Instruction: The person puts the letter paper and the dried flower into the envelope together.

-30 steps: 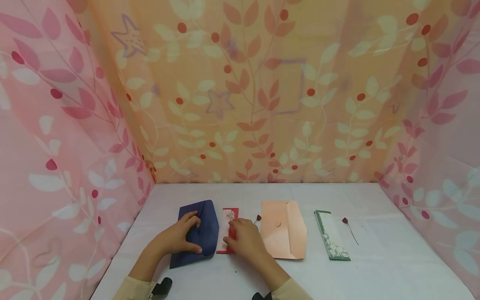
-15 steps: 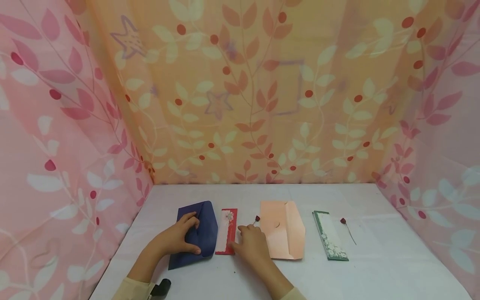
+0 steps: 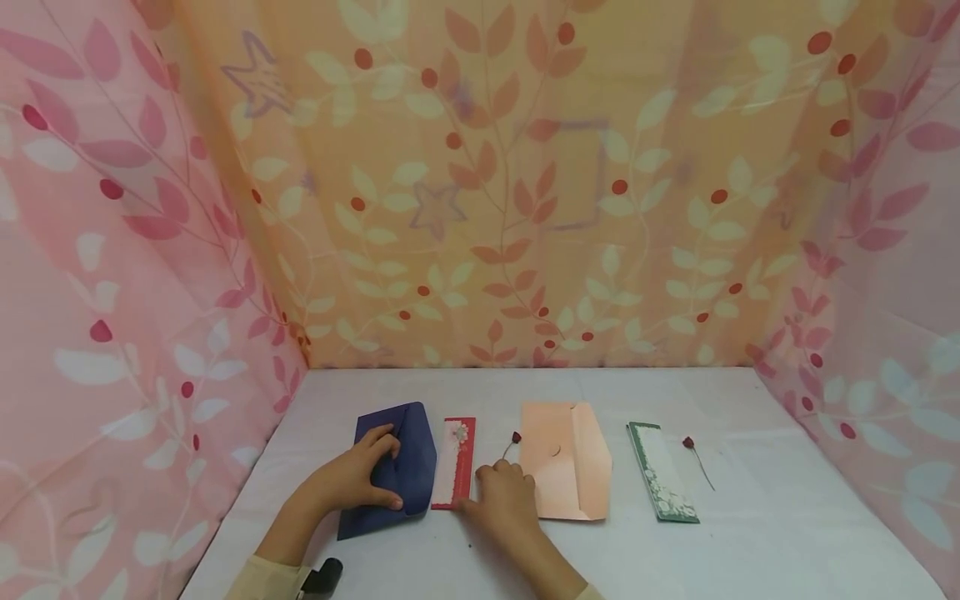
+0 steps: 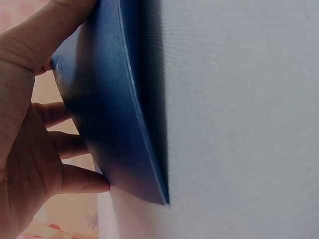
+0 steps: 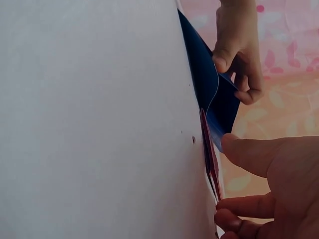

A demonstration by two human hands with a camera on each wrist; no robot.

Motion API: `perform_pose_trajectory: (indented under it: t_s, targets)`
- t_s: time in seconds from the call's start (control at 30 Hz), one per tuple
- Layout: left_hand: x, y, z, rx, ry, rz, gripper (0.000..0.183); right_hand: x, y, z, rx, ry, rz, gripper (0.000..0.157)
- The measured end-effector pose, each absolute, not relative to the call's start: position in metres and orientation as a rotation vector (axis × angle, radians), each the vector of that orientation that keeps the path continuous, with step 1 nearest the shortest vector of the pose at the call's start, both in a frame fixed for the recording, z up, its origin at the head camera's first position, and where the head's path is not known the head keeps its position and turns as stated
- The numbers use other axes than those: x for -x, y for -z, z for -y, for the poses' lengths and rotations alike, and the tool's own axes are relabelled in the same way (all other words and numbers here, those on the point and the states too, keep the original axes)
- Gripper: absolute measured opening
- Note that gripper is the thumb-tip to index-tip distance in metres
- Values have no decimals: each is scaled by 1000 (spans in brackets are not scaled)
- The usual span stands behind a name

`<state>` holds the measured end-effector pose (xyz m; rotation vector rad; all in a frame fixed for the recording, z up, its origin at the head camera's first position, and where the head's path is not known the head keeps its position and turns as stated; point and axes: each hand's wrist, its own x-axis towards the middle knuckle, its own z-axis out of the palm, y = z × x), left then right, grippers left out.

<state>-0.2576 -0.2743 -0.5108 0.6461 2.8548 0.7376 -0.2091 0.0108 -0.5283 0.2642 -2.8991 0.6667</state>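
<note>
My left hand holds a navy envelope at the left of the table, thumb toward its near side and fingers toward the far side. In the right wrist view the envelope's mouth bulges apart under that hand. Just right of it lies a red and white card with a flower print. Beside the card rests my right hand, thumb at the near right corner and fingers bent past the right edge. In the right wrist view its thumb and fingertips are spread near the card.
A small dried red rose lies behind my right hand. Right of that hand is a peach envelope, then a green-edged white card and a second red rose. Patterned curtains enclose the white table.
My right hand has slid off the red card to the right and toward me, uncovering the card's face. The left hand and navy envelope stay in place.
</note>
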Motion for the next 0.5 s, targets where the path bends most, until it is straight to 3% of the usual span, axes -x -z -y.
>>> perform_pose_trajectory:
  t_s: [0.2,0.5]
  targets:
    - [259,511,273,-638,-726,-2857,73,207,534,-5,-238,-554,2862,57]
    - [257,510,273,-621,-746,-2835,73,205,530,-4,-167,-623,2887,32]
